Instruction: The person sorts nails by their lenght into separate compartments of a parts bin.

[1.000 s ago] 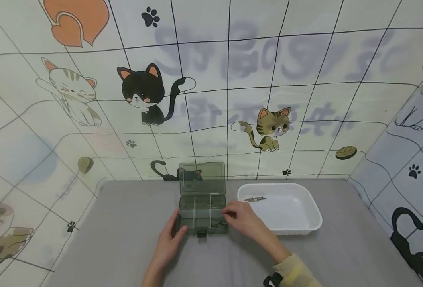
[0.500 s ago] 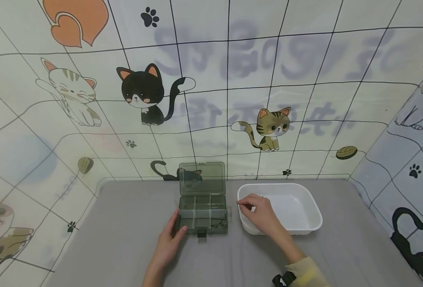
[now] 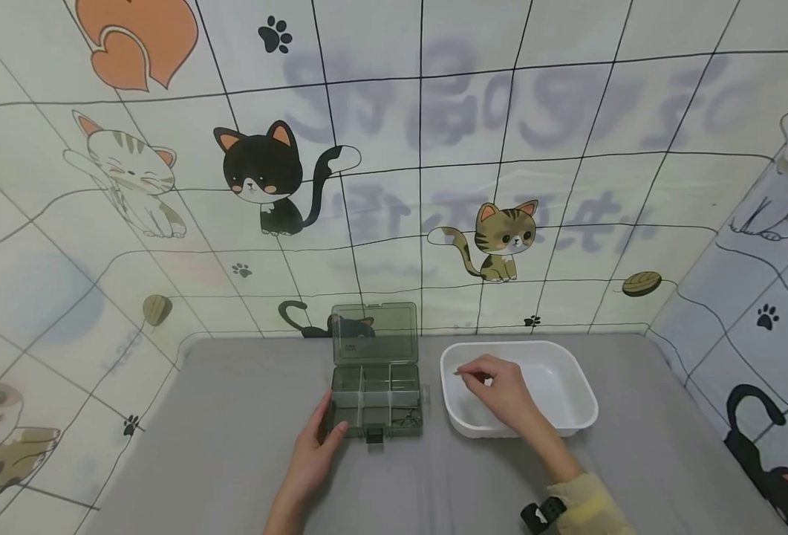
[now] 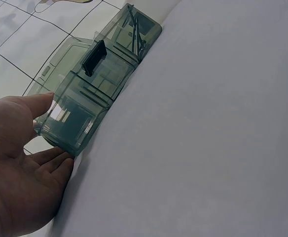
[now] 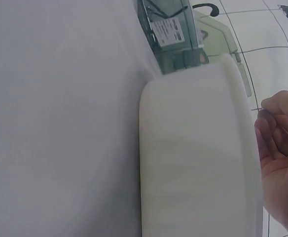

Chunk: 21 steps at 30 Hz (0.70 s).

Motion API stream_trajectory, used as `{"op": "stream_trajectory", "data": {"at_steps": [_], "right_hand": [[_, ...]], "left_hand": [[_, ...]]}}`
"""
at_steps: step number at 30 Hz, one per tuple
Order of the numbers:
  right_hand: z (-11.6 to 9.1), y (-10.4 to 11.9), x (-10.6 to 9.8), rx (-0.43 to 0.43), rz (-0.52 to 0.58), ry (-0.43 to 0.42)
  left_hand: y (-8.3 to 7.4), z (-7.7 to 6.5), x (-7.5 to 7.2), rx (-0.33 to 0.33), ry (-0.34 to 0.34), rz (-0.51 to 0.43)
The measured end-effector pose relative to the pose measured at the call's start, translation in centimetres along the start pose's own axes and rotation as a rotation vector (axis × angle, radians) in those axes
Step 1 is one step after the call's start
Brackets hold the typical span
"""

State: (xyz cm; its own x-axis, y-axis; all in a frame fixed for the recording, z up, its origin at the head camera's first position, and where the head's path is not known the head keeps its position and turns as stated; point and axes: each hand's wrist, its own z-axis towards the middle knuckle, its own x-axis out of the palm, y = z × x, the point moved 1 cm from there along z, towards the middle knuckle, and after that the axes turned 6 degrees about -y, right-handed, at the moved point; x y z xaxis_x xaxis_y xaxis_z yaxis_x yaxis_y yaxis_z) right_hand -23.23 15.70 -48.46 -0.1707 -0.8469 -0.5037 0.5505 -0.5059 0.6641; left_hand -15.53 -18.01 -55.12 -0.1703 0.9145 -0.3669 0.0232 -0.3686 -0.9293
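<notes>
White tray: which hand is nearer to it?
Right. The right hand is over the tray; the left hand is at the left side of the box, away from the tray.

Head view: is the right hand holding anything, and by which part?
The right hand pinches a small thin piece; one tip shows past the grip, the held part is hidden.

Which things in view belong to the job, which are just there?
Job:
open green compartment box
dark thin pieces inside it
white tray
small thin piece
left hand, touching the box
right hand, pinching the small piece

Just there:
cat-print backdrop
gray table cover
black wristband
</notes>
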Motion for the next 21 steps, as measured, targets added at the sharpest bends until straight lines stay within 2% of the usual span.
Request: {"op": "stream_trajectory", "data": {"at_steps": [4, 13, 21], "right_hand": [[0.4, -0.5, -0.2, 0.048, -0.002, -0.002], [0.2, -2.1, -0.9, 0.274, 0.008, 0.054], [0.5, -3.5, -1.7, 0.321, -0.074, 0.095]], "left_hand": [[0.2, 0.2, 0.0, 0.018, -0.016, 0.015], [0.1, 0.1, 0.2, 0.028, -0.022, -0.007], [-0.2, 0.0, -0.1, 0.009, -0.005, -0.004]]}}
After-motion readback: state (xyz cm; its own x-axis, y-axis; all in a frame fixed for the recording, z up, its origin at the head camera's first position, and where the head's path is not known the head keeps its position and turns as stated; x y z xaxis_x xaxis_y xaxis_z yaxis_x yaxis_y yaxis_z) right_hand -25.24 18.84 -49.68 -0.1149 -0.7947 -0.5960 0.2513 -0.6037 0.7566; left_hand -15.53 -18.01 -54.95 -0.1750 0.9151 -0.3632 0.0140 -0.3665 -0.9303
